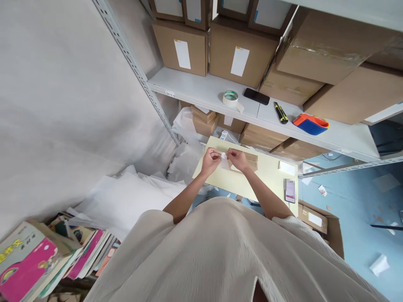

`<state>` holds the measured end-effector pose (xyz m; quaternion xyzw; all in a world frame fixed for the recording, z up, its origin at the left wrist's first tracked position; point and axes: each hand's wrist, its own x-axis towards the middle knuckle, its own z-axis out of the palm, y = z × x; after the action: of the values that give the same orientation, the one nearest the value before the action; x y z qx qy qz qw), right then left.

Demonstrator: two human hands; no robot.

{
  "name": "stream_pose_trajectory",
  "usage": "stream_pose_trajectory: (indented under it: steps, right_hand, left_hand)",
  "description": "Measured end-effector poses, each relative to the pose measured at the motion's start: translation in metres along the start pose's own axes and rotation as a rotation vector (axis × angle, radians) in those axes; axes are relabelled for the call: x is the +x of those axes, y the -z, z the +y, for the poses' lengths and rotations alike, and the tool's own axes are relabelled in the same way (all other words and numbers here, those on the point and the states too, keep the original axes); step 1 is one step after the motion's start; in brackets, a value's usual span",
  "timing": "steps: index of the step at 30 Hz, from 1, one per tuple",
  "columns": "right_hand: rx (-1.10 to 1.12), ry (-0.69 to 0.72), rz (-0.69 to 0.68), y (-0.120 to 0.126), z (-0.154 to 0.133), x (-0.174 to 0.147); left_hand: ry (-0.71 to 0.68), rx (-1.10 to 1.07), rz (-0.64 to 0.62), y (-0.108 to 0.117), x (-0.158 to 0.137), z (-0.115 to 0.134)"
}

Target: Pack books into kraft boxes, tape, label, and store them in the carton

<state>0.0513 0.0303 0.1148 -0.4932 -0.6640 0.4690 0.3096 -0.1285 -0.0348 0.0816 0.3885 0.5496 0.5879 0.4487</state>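
Over a pale yellow table (214, 181), my left hand (210, 161) and my right hand (237, 159) are close together, fingers pinched. Between them stretches a small white strip (223, 155), one end in each hand; whether it is tape or a paper label I cannot tell. A translucent whitish sheet (224, 164) hangs or lies just below the strip. Under and beside my right hand lies a flat brown cardboard box (252, 161), its left part covered by the hand. A white patch shows on its near side.
On the shelf ahead sit a tape roll (231, 97), a black phone (256, 96), a yellow-black utility knife (281, 113) and an orange-blue tape dispenser (311, 124). Another phone (290, 191) lies at the table's right. White sheets (126, 197) and stacked books (34, 260) are at left.
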Motion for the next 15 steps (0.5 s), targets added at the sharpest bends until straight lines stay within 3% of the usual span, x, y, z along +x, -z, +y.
stream_pose_trajectory:
  steps: [7, 11, 15]
  right_hand:
    - [0.229, -0.251, 0.227, 0.002, 0.022, 0.022]
    - [0.374, -0.415, 0.335, 0.006, 0.03, 0.039]
    - [0.452, -0.486, 0.455, 0.008, 0.034, 0.053]
  left_hand:
    - [0.044, 0.002, 0.106, 0.034, 0.011, -0.005]
    - [0.06, 0.039, 0.221, 0.06, 0.015, -0.006]
    - [0.081, 0.078, 0.345, 0.092, 0.019, -0.008]
